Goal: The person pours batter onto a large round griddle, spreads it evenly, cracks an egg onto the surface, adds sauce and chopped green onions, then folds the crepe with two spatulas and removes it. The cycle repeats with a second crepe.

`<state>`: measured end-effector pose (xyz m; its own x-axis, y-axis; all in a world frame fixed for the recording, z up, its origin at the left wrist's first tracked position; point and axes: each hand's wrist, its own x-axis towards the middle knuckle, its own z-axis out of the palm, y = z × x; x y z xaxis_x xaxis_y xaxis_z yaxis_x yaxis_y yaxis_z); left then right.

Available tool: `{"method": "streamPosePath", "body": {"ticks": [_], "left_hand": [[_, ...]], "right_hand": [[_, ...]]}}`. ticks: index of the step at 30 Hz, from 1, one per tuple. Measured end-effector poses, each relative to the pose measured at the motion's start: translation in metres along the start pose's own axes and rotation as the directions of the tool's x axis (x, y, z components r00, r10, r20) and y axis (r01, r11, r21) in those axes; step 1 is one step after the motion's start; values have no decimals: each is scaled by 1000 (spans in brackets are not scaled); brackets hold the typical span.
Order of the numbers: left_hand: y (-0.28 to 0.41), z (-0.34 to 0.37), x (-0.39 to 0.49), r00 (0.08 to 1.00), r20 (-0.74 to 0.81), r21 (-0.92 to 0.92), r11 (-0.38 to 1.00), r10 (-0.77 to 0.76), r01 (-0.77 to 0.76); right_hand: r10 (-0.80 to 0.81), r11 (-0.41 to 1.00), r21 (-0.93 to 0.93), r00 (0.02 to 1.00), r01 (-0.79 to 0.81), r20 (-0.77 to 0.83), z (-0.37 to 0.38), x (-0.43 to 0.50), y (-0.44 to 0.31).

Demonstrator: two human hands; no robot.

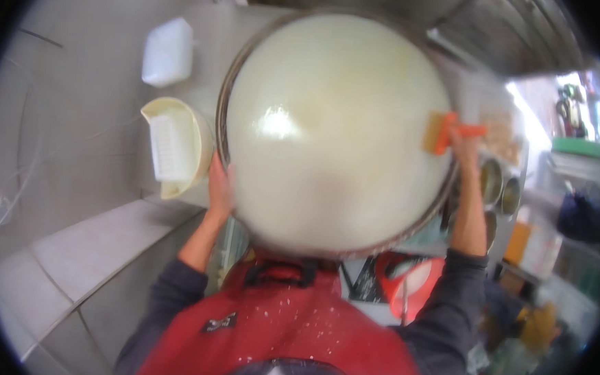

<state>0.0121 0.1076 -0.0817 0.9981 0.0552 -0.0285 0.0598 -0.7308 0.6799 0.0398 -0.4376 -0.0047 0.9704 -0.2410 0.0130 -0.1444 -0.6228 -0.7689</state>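
Note:
A very large round pan (pixel 222 105) spreads in front of me, its surface coated with a pale, glossy white layer (pixel 334 138) that reflects a light. At the pan's lower left edge is my left hand (pixel 221 188), gripping the rim, with motion blur over the fingers. My right hand (pixel 466 144) holds an orange-handled brush (pixel 443 133) at the right edge. The brush's tan bristles point left, over the white layer; whether they touch it I cannot tell.
Left of the pan stand a cream tub (pixel 204 145) with a white plastic piece (pixel 166 148) in it and a white block-shaped container (pixel 168 52). Round metal containers (pixel 491 181) sit at the right. A red plastic vessel (pixel 422 288) is below, near my right forearm.

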Motion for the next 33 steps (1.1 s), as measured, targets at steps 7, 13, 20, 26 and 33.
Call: {"method": "streamPosePath", "body": {"ticks": [7, 13, 20, 26, 33], "left_hand": [[7, -2, 11, 969, -56, -174, 953, 240, -246], [5, 9, 3, 966, -79, -90, 963, 247, -253], [2, 7, -3, 998, 13, -158, 986, 64, -61], [17, -5, -6, 997, 71, -132, 991, 1, 9], [23, -13, -3, 992, 127, -227, 974, 18, 11]], "right_hand": [[-6, 1000, -22, 989, 10, 145, 202, -201, -50], [537, 843, 1, 841, -538, -68, 54, -273, -19], [460, 849, 428, 833, -310, -308, -2, -161, 26], [-524, 750, -508, 849, 425, -64, 11, 227, 57], [-185, 873, 484, 876, -62, 446, 252, 6, -165]]}}
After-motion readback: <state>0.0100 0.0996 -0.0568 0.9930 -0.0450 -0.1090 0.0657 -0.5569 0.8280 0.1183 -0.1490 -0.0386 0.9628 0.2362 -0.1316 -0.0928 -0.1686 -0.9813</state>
